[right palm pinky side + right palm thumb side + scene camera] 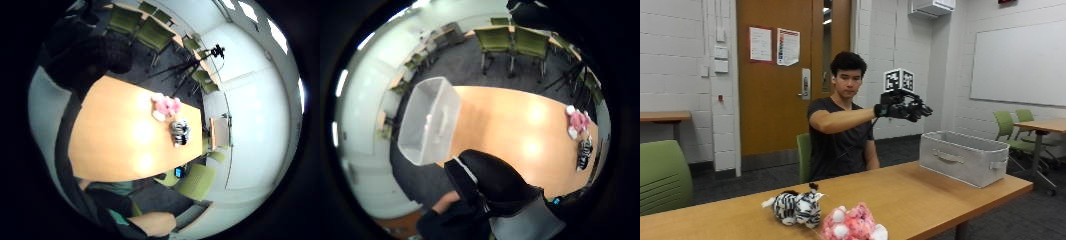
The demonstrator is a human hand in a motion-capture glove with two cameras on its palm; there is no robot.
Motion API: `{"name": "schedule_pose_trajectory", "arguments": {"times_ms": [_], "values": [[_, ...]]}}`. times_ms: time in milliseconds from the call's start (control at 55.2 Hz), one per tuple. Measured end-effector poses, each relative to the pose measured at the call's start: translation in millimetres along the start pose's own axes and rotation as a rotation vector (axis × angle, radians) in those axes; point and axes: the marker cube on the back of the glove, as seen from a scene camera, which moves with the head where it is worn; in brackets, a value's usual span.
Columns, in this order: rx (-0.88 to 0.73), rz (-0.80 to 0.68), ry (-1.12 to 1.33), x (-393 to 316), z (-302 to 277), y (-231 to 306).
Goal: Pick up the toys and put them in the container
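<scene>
A zebra plush (pixel 797 207) and a pink plush (pixel 852 225) lie side by side near one end of the wooden table (pixel 919 195). A grey fabric container (pixel 963 157) stands at the table's other end. My gloved right hand (pixel 905 107) is raised high above the table between them, arm stretched out, fingers spread and relaxed, holding nothing. In the palm views the pink plush (pixel 166 106) and zebra plush (pixel 179 131) lie far below on the tabletop, and the container (pixel 427 120) shows empty inside.
A green chair (pixel 663 175) stands by the table end near the toys, more green chairs (pixel 1013 127) and a desk sit behind the container. A tripod (pixel 192 67) stands on the floor beyond the table. The person sits behind the table.
</scene>
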Motion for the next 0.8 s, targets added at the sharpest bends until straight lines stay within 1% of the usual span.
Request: {"name": "schedule_pose_trajectory", "arguments": {"times_ms": [18,54,181,308,417,544,634,688,797], "values": [[0.0,-0.024,-0.001,15.2,4.9,2.1],[-0.017,-0.023,-0.002,44.3,14.5,6.8],[-0.059,0.035,0.006,144.4,50.0,19.2],[-0.066,0.095,-0.004,221.0,74.7,26.5],[-0.108,0.139,-0.031,268.8,95.9,38.9],[-0.199,0.111,-0.05,329.3,139.7,45.6],[-0.192,0.146,-0.064,355.5,173.9,55.3],[-0.187,0.142,-0.073,369.1,193.2,57.1],[-0.178,0.159,-0.084,384.0,226.8,64.4]]}}
